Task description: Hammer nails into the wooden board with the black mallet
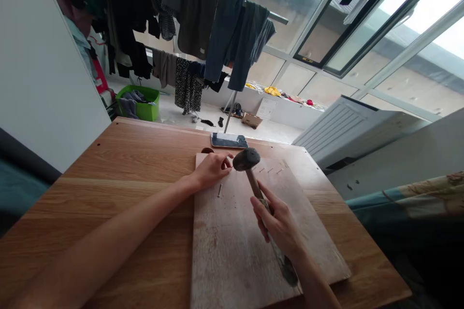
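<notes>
My right hand (277, 219) is wrapped round the handle of a hammer (247, 158) with a dark, blunt head and a wooden shaft. The hammer head is just right of my left fingertips, over the far part of a worn wooden board (224, 256). My left hand (213, 169) rests at the board's far left, thumb and fingers pinched together; whatever is between them is too small and hidden to make out. Right of the hammer head, several thin nails (270, 170) stand in a row in the board. A loose-looking nail (219, 190) is below my left hand, near small dark holes.
The board lies on a wood-grain table (145, 193). A phone (229, 140) is at the table's far edge, beside a dark round object (207, 150) partly behind my left hand. Beyond are hanging clothes (197, 14), a green basket (147, 108) and a white appliance (357, 128).
</notes>
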Demonstrator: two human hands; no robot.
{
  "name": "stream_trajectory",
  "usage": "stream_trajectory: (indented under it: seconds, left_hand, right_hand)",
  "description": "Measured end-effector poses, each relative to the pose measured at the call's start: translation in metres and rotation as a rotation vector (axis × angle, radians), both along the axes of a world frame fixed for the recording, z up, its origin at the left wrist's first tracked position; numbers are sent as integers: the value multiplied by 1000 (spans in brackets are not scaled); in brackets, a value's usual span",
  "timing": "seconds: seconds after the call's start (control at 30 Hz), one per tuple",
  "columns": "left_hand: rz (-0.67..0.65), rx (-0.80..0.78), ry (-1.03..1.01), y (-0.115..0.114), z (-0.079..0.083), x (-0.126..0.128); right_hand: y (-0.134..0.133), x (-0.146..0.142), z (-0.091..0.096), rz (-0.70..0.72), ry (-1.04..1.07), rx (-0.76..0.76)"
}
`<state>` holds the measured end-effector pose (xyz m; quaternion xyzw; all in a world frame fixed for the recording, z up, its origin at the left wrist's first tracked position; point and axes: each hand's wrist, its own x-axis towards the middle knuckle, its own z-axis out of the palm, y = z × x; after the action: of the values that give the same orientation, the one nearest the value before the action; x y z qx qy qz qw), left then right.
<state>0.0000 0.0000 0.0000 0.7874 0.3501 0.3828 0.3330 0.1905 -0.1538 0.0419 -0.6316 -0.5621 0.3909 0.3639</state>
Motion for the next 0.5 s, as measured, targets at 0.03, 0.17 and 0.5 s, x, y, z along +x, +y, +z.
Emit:
stream_trajectory:
  seconds: [0.03, 0.17, 0.5]
  left_hand:
    - [-3, -2, -1, 0, 1, 0]
    - [-17, 8, -1, -1, 1, 1]
    - [-349, 55, 395, -11, 34, -33]
  right_hand:
    - [1, -1, -1, 15, -14, -7]
    - [3, -4, -3, 19, -26, -19]
    - [-3, 7, -5, -97, 273, -87]
